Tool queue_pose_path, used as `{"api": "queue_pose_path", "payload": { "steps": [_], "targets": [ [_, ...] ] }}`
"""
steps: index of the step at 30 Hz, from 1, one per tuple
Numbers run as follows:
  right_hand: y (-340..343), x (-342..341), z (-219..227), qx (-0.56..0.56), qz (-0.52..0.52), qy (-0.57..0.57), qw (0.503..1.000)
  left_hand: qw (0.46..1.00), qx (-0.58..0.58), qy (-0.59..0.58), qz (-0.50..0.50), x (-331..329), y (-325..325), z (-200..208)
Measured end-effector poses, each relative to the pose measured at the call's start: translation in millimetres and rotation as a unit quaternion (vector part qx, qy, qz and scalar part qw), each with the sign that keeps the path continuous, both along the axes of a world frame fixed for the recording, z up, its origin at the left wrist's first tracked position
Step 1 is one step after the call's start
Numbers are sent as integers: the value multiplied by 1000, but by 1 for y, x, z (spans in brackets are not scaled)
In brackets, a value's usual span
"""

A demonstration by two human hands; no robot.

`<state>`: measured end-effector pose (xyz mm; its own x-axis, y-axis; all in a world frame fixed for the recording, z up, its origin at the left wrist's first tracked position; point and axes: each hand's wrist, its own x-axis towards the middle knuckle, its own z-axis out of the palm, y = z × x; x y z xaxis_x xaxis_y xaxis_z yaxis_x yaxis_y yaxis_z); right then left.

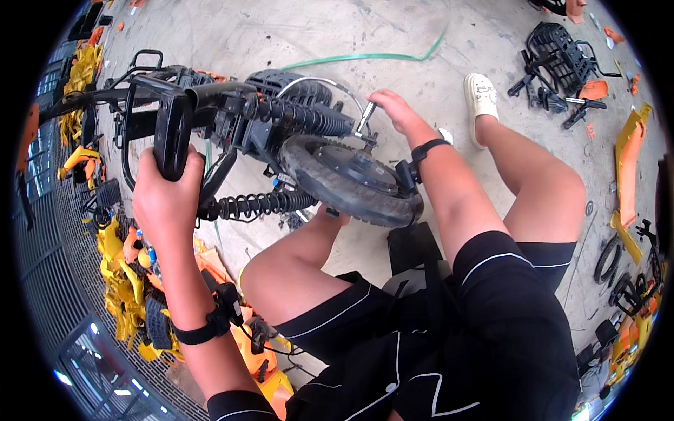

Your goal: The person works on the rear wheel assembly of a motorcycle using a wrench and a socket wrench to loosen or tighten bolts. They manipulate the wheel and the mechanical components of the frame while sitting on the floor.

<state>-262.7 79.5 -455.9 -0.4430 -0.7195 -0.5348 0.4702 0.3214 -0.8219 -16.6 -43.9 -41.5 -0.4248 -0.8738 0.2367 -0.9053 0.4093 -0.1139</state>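
Grey concrete floor (232,31), scuffed and stained, spreads beneath the person and a black bike (210,105), with yellow parts (119,281) heaped along the left and a dark slatted grille (42,210) beyond them. On that floor, in front of the person and reaching between the bent legs, the bike lies tipped over, its wheel (351,179) tilted with the broad hub face up. Two coil springs, an upper one (302,117) and a lower one (263,204), run from the frame toward the wheel. At the far left end of the frame, the left hand (165,193) is clasped round a black bar (173,133), thumb on the near side. The right hand (394,111) is at the upper end of a silver tool (365,119) standing over the hub; whether its fingers close fully round the tool cannot be told. One grey cable (326,81) arches from the frame to beside the tool. Past the wheel a green strip (365,56) crosses the floor. Further right are a white shoe (481,98) on the person's foot, a black rack (562,56) and a long orange panel (629,161).
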Motion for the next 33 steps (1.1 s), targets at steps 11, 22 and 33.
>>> {"api": "queue_pose_path", "payload": {
  "steps": [11,22,33],
  "targets": [
    [-34,-18,31,211,301,340,866,999,31,-33,30,-7,2,7],
    [-46,-2,74,329,315,344,821,1000,9,-20,12,-1,2,2],
    [-12,1,0,65,112,249,960,1000,5,-7,9,-2,1,0]
  ]
}}
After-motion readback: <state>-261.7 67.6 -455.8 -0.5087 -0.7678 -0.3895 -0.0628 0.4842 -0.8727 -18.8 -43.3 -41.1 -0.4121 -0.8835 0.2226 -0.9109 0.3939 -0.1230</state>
